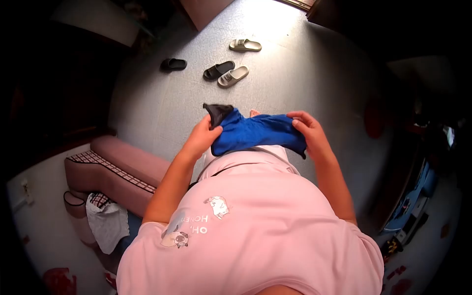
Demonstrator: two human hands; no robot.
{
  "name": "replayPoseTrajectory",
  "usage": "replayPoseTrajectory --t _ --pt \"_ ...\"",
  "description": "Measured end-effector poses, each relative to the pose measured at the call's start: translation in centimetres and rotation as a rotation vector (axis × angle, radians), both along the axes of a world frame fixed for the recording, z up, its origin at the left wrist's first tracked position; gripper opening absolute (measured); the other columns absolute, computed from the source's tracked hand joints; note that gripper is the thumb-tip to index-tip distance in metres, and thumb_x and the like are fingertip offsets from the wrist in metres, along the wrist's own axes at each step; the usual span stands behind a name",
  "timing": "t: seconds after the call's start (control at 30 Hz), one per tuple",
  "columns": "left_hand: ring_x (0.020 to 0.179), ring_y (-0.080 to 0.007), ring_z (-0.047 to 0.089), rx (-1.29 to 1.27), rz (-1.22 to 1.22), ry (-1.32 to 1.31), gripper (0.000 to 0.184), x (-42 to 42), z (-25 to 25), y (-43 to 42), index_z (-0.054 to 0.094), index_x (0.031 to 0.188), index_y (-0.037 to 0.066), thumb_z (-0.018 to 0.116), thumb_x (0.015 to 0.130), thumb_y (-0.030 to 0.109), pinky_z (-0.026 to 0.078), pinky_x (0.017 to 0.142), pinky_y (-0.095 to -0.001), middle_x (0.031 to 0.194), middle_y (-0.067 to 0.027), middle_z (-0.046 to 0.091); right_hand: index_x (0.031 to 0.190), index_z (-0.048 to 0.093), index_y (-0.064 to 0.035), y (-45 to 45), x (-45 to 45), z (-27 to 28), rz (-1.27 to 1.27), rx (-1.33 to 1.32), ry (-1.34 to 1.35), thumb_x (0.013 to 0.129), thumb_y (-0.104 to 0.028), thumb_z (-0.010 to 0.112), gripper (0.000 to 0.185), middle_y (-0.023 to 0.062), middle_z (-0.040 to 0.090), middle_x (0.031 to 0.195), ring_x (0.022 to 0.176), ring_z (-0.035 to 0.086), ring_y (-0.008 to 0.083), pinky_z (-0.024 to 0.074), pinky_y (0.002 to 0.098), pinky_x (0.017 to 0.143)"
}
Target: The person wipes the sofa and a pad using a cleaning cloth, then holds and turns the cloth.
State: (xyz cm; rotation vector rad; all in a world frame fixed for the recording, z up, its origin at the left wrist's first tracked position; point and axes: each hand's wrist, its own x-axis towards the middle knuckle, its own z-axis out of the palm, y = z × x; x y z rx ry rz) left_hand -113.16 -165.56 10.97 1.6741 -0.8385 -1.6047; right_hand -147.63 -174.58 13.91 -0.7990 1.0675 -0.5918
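Observation:
A blue garment with black edging is stretched sideways in front of my waist. My left hand is closed on its left end, where a black part sticks up above the fingers. At the opposite end, my right hand pinches the upper corner between thumb and fingers. The cloth sags a little between the two hands, and a dark edge hangs below the right one. Its folds hide what kind of garment it is. A bit of a foot shows just beyond the cloth.
Beige slides and black slides lie scattered on the grey floor ahead. To the left stands a pink sofa with a white cloth draped on it. Dark furniture with a blue item lines the right side.

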Motion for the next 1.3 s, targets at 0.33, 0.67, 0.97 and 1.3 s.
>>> replayPoseTrajectory --t 0.33,0.67,0.97,1.3 --pt "0.133 -0.0316 0.058 -0.711 0.281 0.692 0.064 -2.7 22.2 -4.6 0.037 0.156 -0.001 0.060 0.096 0.005 0.045 0.116 -0.0446 0.151 -0.0217 0.051 0.120 0.070 -0.0062 -14.0 -2.8 18.3 0.355 -0.619 -0.863 0.097 -0.011 0.070 0.024 0.0085 0.070 0.113 0.093 0.065 0.0128 0.0537 0.0258 0.081" --pt "0.136 -0.0354 0.055 -0.871 0.189 0.759 0.065 -1.1 22.6 -6.3 0.040 0.154 -0.003 0.062 0.095 0.012 0.040 0.119 -0.0480 0.150 -0.0230 0.053 0.120 0.076 -0.0177 -19.4 -4.1 23.3 0.764 -0.617 -1.062 0.092 -0.018 0.080 0.027 0.0107 0.074 0.123 0.078 0.066 0.0202 0.0596 0.0327 0.067" --pt "0.139 -0.0389 0.052 -0.808 0.229 0.790 0.067 2.4 19.1 -11.6 0.042 0.153 -0.004 0.064 0.094 0.019 0.035 0.122 -0.0511 0.149 -0.0241 0.054 0.111 0.069 0.0045 -20.7 0.3 15.4 0.286 -0.441 -0.920 0.093 -0.013 0.074 0.026 0.0235 0.073 0.109 0.089 0.069 0.0281 0.0516 0.0377 0.080" --pt "0.138 -0.0296 0.055 -0.545 0.546 0.597 0.069 8.5 17.6 -17.5 0.055 0.145 -0.003 0.064 0.077 0.001 0.032 0.124 -0.0427 0.145 -0.0169 0.062 0.121 0.070 -0.0015 -26.7 9.5 13.7 0.444 -0.112 -0.143 0.092 -0.027 0.078 0.039 0.0133 0.070 0.119 0.111 0.065 0.0245 0.0483 0.0324 0.101"
